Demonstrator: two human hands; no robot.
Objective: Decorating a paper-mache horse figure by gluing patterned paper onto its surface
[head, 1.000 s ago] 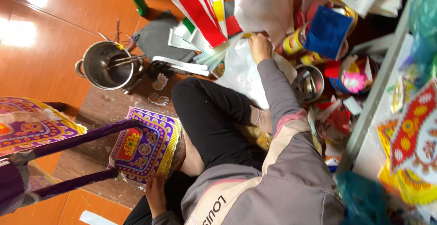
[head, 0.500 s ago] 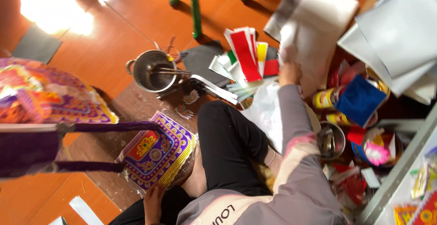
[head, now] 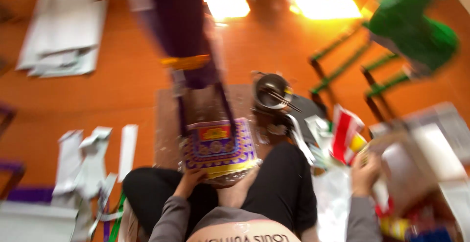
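The person is sitting on an orange floor (head: 73, 105) with knees bent, and the whole view is blurring heavily. The left hand (head: 192, 177) is gripping the lower edge of a purple and yellow patterned paper piece (head: 218, 146), fingers curling closed on it just above the lap; the piece is standing between the knees, with purple struts (head: 196, 51) rising from it toward the top of the view. The right hand (head: 364, 173) is reaching out to the right side, pressing against a pale sheet or board (head: 416, 163); whether its fingers are clamping on that sheet or merely touching it, I cannot tell through the blur. Between the two hands a metal pot (head: 271, 91) with sticks resting in it is sitting on the floor just beyond the patterned piece, and red, white and yellow paper pieces (head: 345, 132) are lying near the right hand, crowding its reach. A green stool (head: 406, 31) is standing further back on the right. White paper strips (head: 93, 158) are lying scattered at the left, and a stack of white sheets (head: 61, 29) is lying well apart in the far left corner.
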